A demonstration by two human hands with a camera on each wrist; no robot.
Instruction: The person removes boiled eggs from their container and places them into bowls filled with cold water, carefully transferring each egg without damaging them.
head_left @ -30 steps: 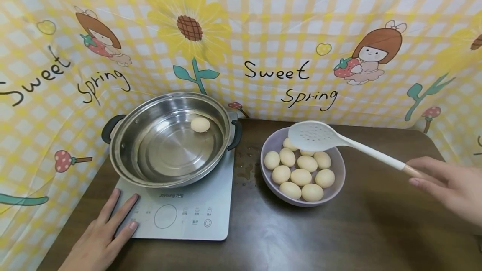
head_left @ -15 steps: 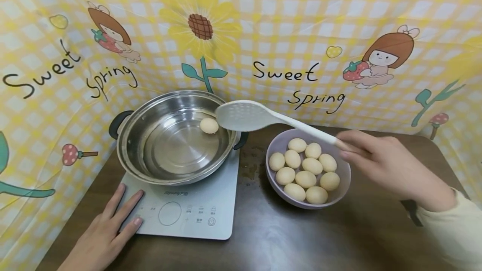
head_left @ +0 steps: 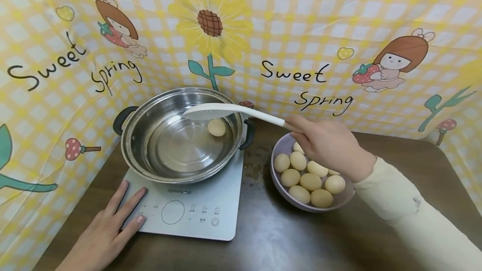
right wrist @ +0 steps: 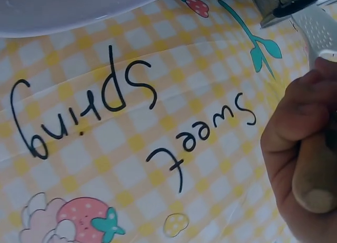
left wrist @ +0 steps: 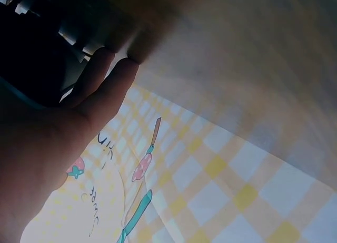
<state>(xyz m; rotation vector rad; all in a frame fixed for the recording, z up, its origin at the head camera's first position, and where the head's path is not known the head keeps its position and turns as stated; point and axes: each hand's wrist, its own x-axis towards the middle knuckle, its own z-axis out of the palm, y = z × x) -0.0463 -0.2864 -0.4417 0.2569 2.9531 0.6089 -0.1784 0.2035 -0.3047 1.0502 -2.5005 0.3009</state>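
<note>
A white slotted spoon (head_left: 211, 112) with a wooden handle reaches in over a steel pot (head_left: 132, 154) of water. My right hand (head_left: 331, 143) grips its handle; in the right wrist view, curled fingers (right wrist: 295, 122) wrap the wooden end. One pale egg (head_left: 216, 127) lies in the pot's water, close below the spoon's head. To the right, a purple bowl (head_left: 280, 193) holds several more eggs (head_left: 310, 182), some hidden by my right hand and wrist. My left hand (head_left: 103, 229) rests with fingers spread at the left front edge of a white induction cooker (head_left: 199, 233) under the pot.
Black side handles (head_left: 247, 135) stick out from the pot. Water drops (head_left: 252, 172) lie on the dark wooden table (head_left: 271, 237) between cooker and bowl. A yellow checked cloth (head_left: 293, 11) stands along the back and left side.
My right hand has carried the slotted spoon leftward from above the egg bowl to over the pot. The left hand stays at the cooker's edge. The head view has shifted slightly.
</note>
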